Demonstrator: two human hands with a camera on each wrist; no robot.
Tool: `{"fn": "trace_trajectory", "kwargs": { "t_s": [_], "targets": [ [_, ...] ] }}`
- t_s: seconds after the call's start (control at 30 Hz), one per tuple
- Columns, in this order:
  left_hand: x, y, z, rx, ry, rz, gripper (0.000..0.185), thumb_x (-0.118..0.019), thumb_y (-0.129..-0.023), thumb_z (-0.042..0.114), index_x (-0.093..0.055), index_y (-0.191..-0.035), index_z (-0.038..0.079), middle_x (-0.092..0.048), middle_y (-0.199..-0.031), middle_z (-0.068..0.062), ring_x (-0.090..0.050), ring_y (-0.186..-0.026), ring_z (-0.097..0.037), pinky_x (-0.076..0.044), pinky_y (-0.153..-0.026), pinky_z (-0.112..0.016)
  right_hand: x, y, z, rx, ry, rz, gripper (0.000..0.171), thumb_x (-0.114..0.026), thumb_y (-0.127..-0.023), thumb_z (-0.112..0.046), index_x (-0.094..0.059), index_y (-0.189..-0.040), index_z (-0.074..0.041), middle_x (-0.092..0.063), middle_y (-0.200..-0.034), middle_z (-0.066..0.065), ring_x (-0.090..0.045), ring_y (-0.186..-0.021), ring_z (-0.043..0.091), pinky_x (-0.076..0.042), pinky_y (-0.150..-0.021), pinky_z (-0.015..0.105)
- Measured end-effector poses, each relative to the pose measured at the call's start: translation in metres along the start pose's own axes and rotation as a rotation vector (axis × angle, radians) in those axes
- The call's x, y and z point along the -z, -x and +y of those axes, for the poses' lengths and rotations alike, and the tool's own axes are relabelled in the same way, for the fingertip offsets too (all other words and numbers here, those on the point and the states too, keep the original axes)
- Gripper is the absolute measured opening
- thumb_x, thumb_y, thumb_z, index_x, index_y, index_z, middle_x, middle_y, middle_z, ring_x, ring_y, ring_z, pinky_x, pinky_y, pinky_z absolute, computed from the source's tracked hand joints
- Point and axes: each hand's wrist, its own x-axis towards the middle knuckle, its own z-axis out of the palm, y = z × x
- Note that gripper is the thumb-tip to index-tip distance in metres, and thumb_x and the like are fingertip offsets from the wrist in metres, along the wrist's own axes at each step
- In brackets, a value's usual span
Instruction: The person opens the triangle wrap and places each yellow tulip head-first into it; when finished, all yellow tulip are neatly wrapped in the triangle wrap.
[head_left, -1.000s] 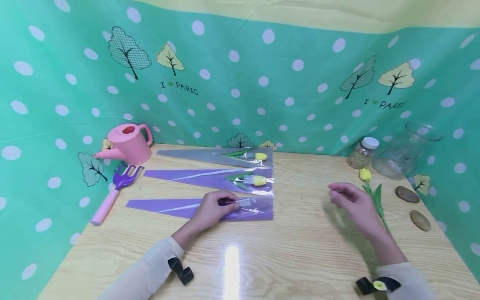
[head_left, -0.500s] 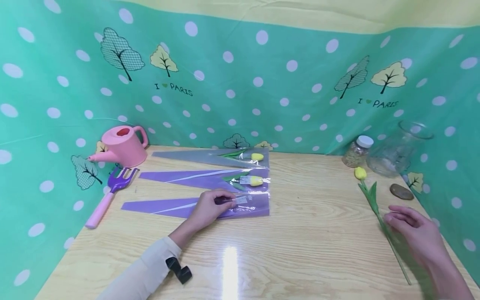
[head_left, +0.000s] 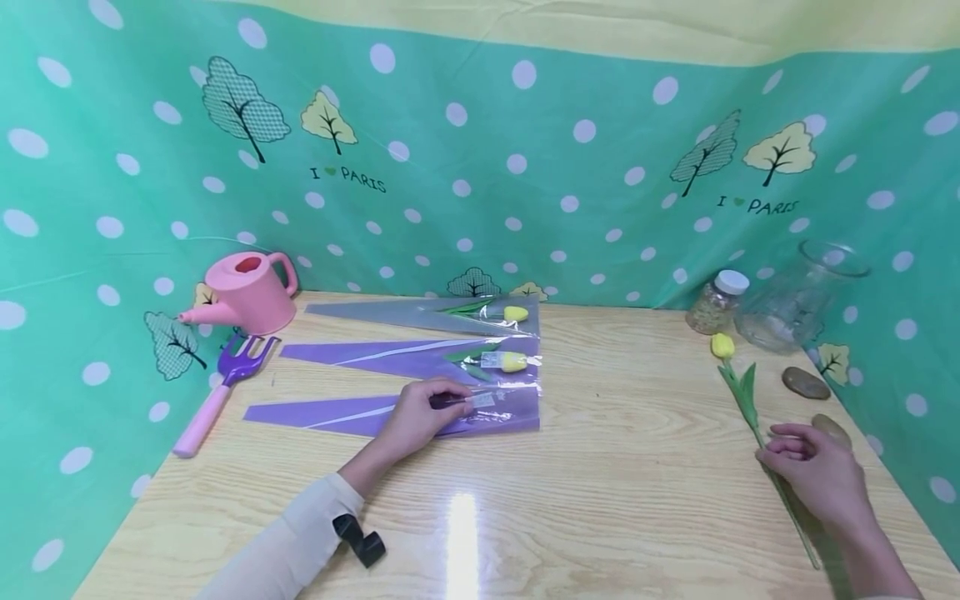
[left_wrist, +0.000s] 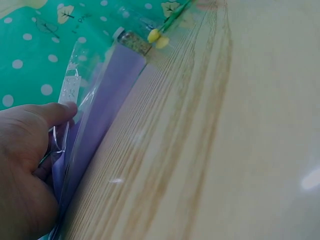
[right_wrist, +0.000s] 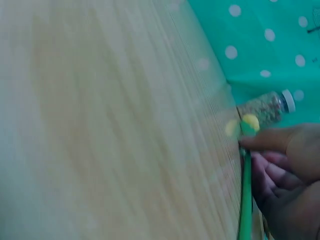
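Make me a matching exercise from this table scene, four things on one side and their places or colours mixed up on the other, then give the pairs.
1. watering can
2. garden fork
3. loose tulip
4. nearest purple sleeve

A. its stem under the right hand
B. pink, far left by the wall
C. under the left hand
D. purple head, pink handle

Pairs: 1-B, 2-D, 3-A, 4-C
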Motion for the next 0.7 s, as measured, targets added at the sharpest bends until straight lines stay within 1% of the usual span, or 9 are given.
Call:
{"fn": "trace_trajectory", "kwargs": {
  "t_s": [0.1,0.17,0.27,0.37,0.47,0.5,0.57,0.63,0.7],
  "targets": [
    [0.000,0.000,0.000,0.006,0.002,0.002,0.017,-0.085,-0.086,0.016,-0.081,-0.102,0.018,-0.079,-0.104,0.001,-0.073,-0.104,-0.018,-0.058,-0.095,-0.031,-0.003,0.000,-0.007,-0.021,0.068,0.047,0.048,-0.074,-0.095,-0.021,-0.060,-0.132,0.007,-0.068,-0.079,-0.022,-0.054,-0.071,-0.015,-0.048,-0.061,0.012],
    [0.000,0.000,0.000,0.014,0.007,-0.001,0.017,-0.085,-0.086,0.016,-0.081,-0.102,0.018,-0.079,-0.103,0.003,-0.073,-0.104,-0.017,-0.058,-0.095,-0.029,-0.003,0.000,-0.009,-0.047,0.073,0.059,0.046,-0.073,-0.096,-0.020,-0.061,-0.132,0.006,-0.068,-0.078,-0.021,-0.053,-0.070,-0.014,-0.047,-0.060,0.012],
    [0.000,0.000,-0.002,0.020,0.008,-0.011,0.016,-0.084,-0.086,0.015,-0.081,-0.102,0.019,-0.079,-0.103,0.004,-0.073,-0.105,-0.016,-0.056,-0.095,-0.026,-0.004,0.001,-0.011,-0.089,0.019,0.058,0.045,-0.070,-0.098,-0.021,-0.062,-0.133,0.008,-0.065,-0.079,-0.027,-0.054,-0.072,-0.015,-0.049,-0.062,0.012],
    [0.000,0.000,-0.003,0.032,0.009,-0.024,0.015,-0.083,-0.087,0.016,-0.080,-0.102,0.019,-0.078,-0.104,0.004,-0.072,-0.106,-0.015,-0.056,-0.095,-0.024,-0.004,0.002,-0.012,-0.124,-0.073,0.035,0.045,-0.066,-0.102,-0.023,-0.062,-0.134,0.007,-0.063,-0.083,-0.032,-0.057,-0.077,-0.016,-0.053,-0.065,0.012],
    [0.000,0.001,-0.004,0.038,0.011,-0.025,0.015,-0.083,-0.088,0.017,-0.080,-0.103,0.020,-0.078,-0.104,0.004,-0.072,-0.106,-0.016,-0.056,-0.095,-0.024,-0.003,0.004,-0.019,-0.148,-0.169,0.022,0.041,-0.063,-0.104,-0.028,-0.065,-0.136,-0.002,-0.060,-0.088,-0.036,-0.058,-0.081,-0.016,-0.055,-0.067,0.014],
    [0.000,0.001,-0.004,0.039,0.010,-0.024,0.015,-0.083,-0.088,0.017,-0.080,-0.103,0.020,-0.078,-0.105,0.004,-0.072,-0.106,-0.016,-0.056,-0.095,-0.024,-0.003,0.004,-0.022,-0.153,-0.217,0.024,0.039,-0.064,-0.103,-0.030,-0.067,-0.135,-0.008,-0.060,-0.089,-0.037,-0.059,-0.082,-0.016,-0.056,-0.068,0.014],
    [0.000,0.001,-0.003,0.042,0.003,-0.019,0.016,-0.083,-0.088,0.017,-0.080,-0.103,0.020,-0.078,-0.105,0.005,-0.072,-0.107,-0.016,-0.056,-0.095,-0.025,-0.003,0.005,-0.031,-0.154,-0.394,0.035,0.030,-0.068,-0.101,-0.027,-0.071,-0.129,-0.016,-0.064,-0.092,-0.033,-0.062,-0.083,-0.013,-0.056,-0.069,0.013],
    [0.000,0.001,-0.002,0.048,-0.009,-0.016,0.015,-0.084,-0.088,0.018,-0.080,-0.102,0.020,-0.078,-0.105,0.005,-0.072,-0.108,-0.016,-0.056,-0.096,-0.025,-0.004,0.006,-0.041,-0.146,-0.647,0.043,0.021,-0.071,-0.099,-0.020,-0.074,-0.120,-0.020,-0.070,-0.093,-0.025,-0.067,-0.083,-0.007,-0.058,-0.070,0.015],
    [0.000,0.000,0.000,0.051,-0.013,-0.018,0.015,-0.084,-0.088,0.019,-0.080,-0.102,0.020,-0.079,-0.106,0.005,-0.072,-0.108,-0.016,-0.056,-0.097,-0.027,-0.006,0.006,-0.050,-0.117,-0.933,0.039,0.019,-0.071,-0.097,-0.008,-0.076,-0.113,-0.018,-0.074,-0.094,-0.015,-0.071,-0.083,0.001,-0.060,-0.071,0.017]
  ]
}}
